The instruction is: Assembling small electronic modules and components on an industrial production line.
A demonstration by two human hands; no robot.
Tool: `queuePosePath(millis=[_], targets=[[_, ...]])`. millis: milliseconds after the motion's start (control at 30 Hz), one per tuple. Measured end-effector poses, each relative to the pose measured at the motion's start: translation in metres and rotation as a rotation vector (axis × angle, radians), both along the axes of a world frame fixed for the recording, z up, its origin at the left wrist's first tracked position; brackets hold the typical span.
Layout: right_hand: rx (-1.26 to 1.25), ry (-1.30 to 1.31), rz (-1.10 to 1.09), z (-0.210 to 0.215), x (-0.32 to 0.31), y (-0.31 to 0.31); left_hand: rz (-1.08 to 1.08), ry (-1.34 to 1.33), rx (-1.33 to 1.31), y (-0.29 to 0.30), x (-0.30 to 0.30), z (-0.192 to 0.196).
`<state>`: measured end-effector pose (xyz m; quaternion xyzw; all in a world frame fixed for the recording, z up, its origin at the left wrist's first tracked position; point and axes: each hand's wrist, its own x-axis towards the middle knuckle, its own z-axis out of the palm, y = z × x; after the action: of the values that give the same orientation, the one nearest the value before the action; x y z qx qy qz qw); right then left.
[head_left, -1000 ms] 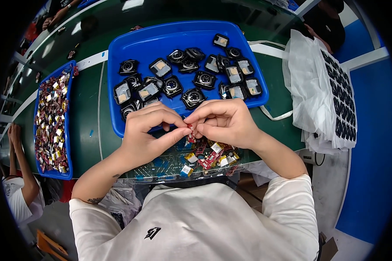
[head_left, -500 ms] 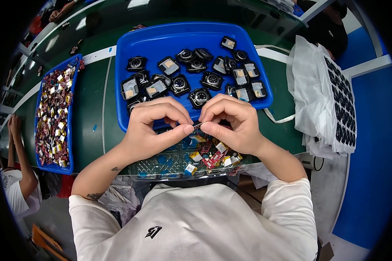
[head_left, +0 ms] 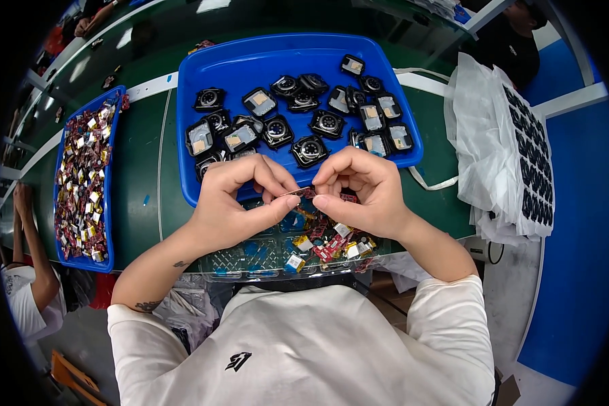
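My left hand (head_left: pixel 240 193) pinches a small thin reddish circuit board (head_left: pixel 295 192) between thumb and forefinger, partly hidden by the fingertips. Close to its right end is my right hand (head_left: pixel 365 193), its thumb and forefinger apart, the other fingers curled. Both hands are over a clear plastic tray (head_left: pixel 227 271), just past the near rim of a large blue bin (head_left: pixel 277 51). In the tray lie red circuit boards with small white-and-yellow battery cells (head_left: pixel 295 262) and blue pieces. The bin contains black watch housings (head_left: pixel 309 150), some with round sensor backs up, others showing pale insides.
To the left, a narrow blue bin (head_left: pixel 111 230) is heaped with small boards and battery cells. White sheeting (head_left: pixel 477 135) and a panel of black parts (head_left: pixel 531 162) stand at the right. A co-worker's arms (head_left: pixel 34 237) show at far left; another person (head_left: pixel 514 47) is at upper right.
My right thumb and forefinger have parted from the small piece. The reddish board now shows more at my left fingertips. The large blue bin has shifted very slightly left.
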<state>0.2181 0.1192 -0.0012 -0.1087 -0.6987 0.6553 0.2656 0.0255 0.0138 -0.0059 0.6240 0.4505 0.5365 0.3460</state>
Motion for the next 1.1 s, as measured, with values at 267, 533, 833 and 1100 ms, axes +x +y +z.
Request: queuePosePath(millis=[267,533,833,1100], targets=[[0.213,0.093,-0.144,0.001,-0.007,0.003,0.088,-0.176,-0.141,0.002,0.007,0.009],[0.428,0.165,-0.094,0.001,-0.008,0.006,0.043,0.106,-0.108,0.003,0.002,0.009],[0.178,0.149,-0.06,-0.003,-0.004,0.001,0.028,0.126,-0.13,0.003,0.003,0.011],[0.064,0.132,0.018,-0.004,-0.004,-0.001,0.026,0.186,-0.095,0.003,0.002,0.011]])
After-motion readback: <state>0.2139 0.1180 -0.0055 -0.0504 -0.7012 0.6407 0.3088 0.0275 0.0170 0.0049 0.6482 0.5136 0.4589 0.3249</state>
